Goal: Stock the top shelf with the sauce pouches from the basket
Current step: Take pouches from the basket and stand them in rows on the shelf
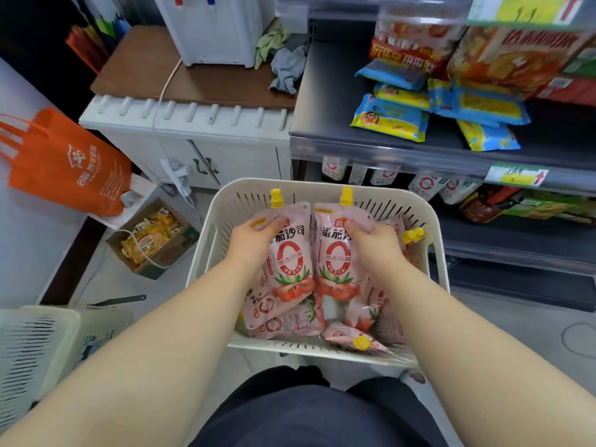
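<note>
Orange bag (64, 166) at left. Cardboard box (151, 240) of yellow packets on floor below. White cabinet (225, 146) carries brown board (145, 69), water dispenser (213, 30), crumpled rags (287, 66). Blue-yellow snack packets (390, 119) piled upper right.

Left hand (254, 237): bare, plain | Right hand (374, 241): bare, plain | Forearms (154, 343): bare from both hands back to the frame edge | Garment (309, 414): dark navy cloth, plain, soft folds, two rounded bulges at its far edge, below and between the hands
</note>
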`<state>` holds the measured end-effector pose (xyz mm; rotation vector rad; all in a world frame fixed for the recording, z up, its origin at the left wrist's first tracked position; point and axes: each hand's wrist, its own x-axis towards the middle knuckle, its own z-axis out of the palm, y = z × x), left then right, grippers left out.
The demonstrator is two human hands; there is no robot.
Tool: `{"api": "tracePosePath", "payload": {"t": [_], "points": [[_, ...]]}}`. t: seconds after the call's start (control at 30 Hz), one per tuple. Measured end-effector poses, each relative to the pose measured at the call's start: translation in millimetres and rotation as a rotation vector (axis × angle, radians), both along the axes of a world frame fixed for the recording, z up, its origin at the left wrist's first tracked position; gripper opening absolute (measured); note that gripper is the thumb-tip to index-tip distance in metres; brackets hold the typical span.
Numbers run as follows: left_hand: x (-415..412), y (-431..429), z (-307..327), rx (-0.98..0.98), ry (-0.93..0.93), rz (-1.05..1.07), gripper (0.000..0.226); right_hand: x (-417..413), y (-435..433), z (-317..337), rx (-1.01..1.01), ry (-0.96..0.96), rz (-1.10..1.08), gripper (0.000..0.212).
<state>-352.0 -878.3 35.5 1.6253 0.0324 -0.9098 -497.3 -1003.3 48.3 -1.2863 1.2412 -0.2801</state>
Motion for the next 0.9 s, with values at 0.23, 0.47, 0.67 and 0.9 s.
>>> {"api": "tracePosePath", "payload": {"t": [0.23, 0.47, 0.67, 0.9], "points": [[-36, -59, 85, -0.291, -0.135, 0.065, 0.009, -53, -57, 112, -0.177, -0.324, -0.036, 0.016], [-138, -134, 170, -0.563, -0.229, -0.082, 0.007, -180, -124, 198, -0.319, -0.549, -0.039, 0.009], [-241, -186, 220, -0.698, -0.255, -0.224, 0.015, -293, -162, 243, -0.445, -0.535, -0.043, 0.016], [-305, -220, 263, -0.641, -0.409, -0.372, 0.008, -378, -189, 277, -0.527, -0.568, -0.09, 0.015]]}}
